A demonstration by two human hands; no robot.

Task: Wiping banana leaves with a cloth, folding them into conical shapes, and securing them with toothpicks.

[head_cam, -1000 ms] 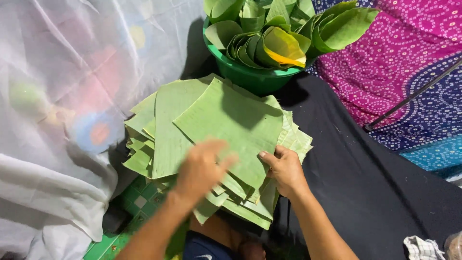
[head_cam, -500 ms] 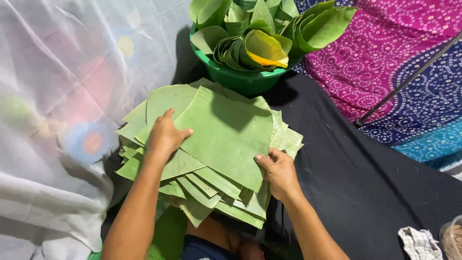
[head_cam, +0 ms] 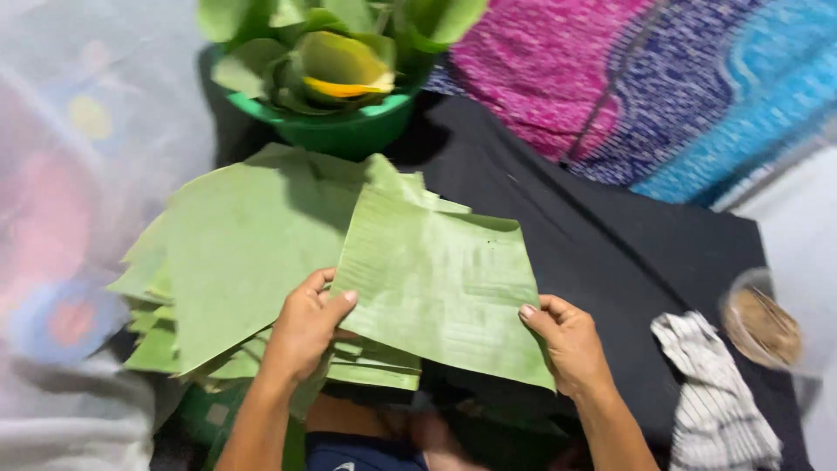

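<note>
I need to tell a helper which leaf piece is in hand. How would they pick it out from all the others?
Start at the green basin of rolled leaves at the top; below it lies the stack of cut leaves. The held leaf piece is right of that stack, pinched by the left hand and right hand, lifted rather than lying flat.

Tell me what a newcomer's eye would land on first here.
First, the flat green cut banana leaf sheet in the centre, gripped at its lower edge by the left hand and the right hand. Left of it lies a thick stack of similar green leaf sheets. At the top stands a round green plastic tub packed with rolled leaves, beside bright pink and blue patterned cloth.
</note>
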